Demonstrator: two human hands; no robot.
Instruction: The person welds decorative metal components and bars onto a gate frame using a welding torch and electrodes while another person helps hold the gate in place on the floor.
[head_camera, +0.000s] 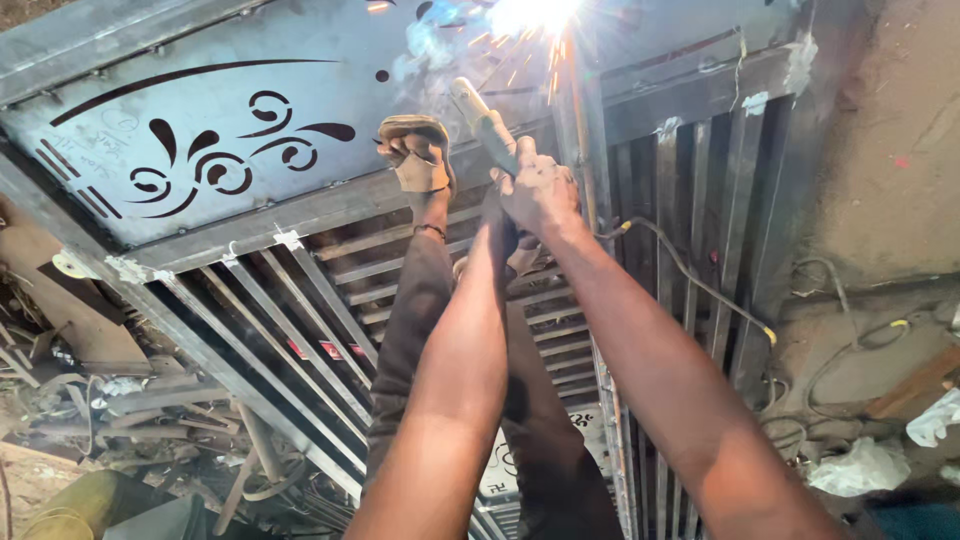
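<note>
In the head view, your right hand (540, 190) is clenched around the handle of a welding holder (485, 122), just above the middle of the frame. The holder tilts up toward a bright burst of sparks (530, 15) at the top centre, where it meets the metal gate (230, 130). Your left forearm crosses under the right one, and your left hand (520, 255) is mostly hidden there, so you cannot tell how it grips. Just left of the holder, your foot in a tan sandal (420, 150) rests on the gate's crossbar. The gate's grey panel, upper left, carries dark cut-out swirls and leaf shapes. A thin cable (700, 285) trails right across the bars. Small white paper tags (288, 238) sit on the frame, and crumpled white plastic bags (865, 465) lie at the lower right.
</note>
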